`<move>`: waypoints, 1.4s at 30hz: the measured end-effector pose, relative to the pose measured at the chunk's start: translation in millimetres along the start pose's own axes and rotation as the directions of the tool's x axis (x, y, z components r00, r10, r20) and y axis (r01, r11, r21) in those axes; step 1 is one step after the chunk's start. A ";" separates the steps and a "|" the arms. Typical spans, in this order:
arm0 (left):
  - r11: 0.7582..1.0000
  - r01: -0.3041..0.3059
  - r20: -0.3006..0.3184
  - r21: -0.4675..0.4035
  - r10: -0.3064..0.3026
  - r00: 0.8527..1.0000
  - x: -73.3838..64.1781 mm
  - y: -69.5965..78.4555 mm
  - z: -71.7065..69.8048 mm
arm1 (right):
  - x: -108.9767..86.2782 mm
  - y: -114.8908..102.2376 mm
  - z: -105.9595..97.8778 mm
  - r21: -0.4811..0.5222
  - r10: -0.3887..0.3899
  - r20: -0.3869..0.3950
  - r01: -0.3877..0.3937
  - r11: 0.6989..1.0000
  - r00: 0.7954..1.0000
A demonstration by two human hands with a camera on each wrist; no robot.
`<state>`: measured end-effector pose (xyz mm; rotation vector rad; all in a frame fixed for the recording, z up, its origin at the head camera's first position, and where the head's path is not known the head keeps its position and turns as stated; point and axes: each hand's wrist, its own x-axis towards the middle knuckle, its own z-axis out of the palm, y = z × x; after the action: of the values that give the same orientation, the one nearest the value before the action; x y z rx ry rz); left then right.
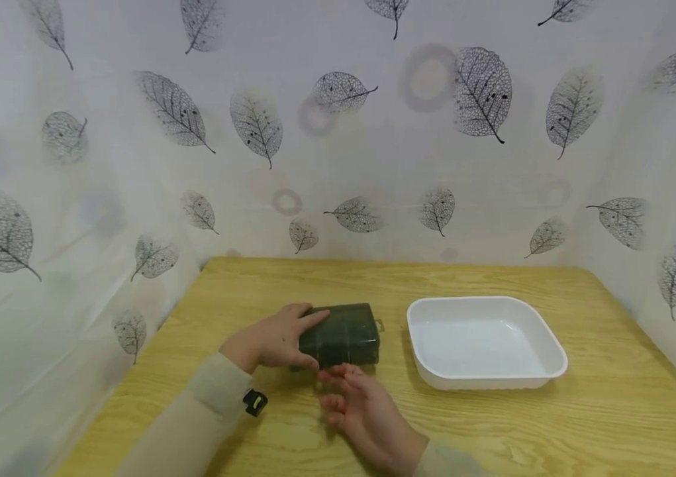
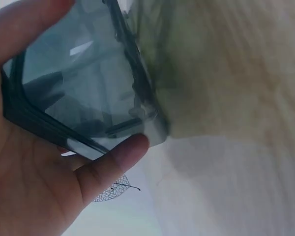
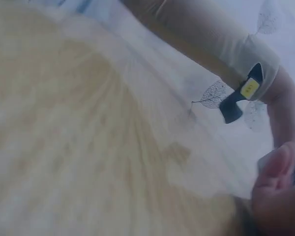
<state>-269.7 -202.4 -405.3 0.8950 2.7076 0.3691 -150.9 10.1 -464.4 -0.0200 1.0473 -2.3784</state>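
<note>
A dark green, see-through plastic case (image 1: 346, 331) lies on the wooden table left of the middle. My left hand (image 1: 281, 336) grips its left end, fingers over the top and thumb at the front side. In the left wrist view the case (image 2: 83, 83) fills the upper left, and the left hand (image 2: 44, 182) spans it with the thumb along its edge. My right hand (image 1: 370, 414) is just in front of the case, palm turned inward and fingers loosely bent, fingertips close to its front lower edge. Only part of the right hand (image 3: 275, 177) shows in the right wrist view.
A white rectangular basin (image 1: 486, 344) stands on the table (image 1: 600, 424) to the right of the case. Pale sheeting with a leaf print (image 1: 361, 152) hangs behind the table and along both sides. A small tab (image 1: 380, 325) sticks out of the case's right end.
</note>
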 end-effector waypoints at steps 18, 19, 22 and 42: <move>0.979 -0.049 -0.011 0.198 0.052 0.999 -10.4 8.3 14.0 | 30.5 -85.0 -5.2 -0.777 -0.173 0.406 0.239 -0.582 0.897; 0.976 -0.056 -0.010 0.211 0.060 0.998 -10.4 8.9 14.9 | 34.6 -82.5 -8.2 -0.760 -0.127 0.377 0.227 -0.609 0.917; 0.959 -0.090 -0.029 0.270 0.101 0.994 -11.0 10.7 20.6 | 41.9 -74.2 -15.8 -0.718 -0.040 0.304 0.201 -0.666 0.952; 0.986 -0.100 -0.073 0.134 0.111 0.991 -16.6 9.8 30.5 | 40.6 -64.2 -13.1 -0.698 -0.050 0.280 0.167 -0.696 0.959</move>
<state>-241.6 -200.1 -427.9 1.0852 2.7911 0.2574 -218.6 35.2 -437.3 -1.0442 2.9902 -0.0834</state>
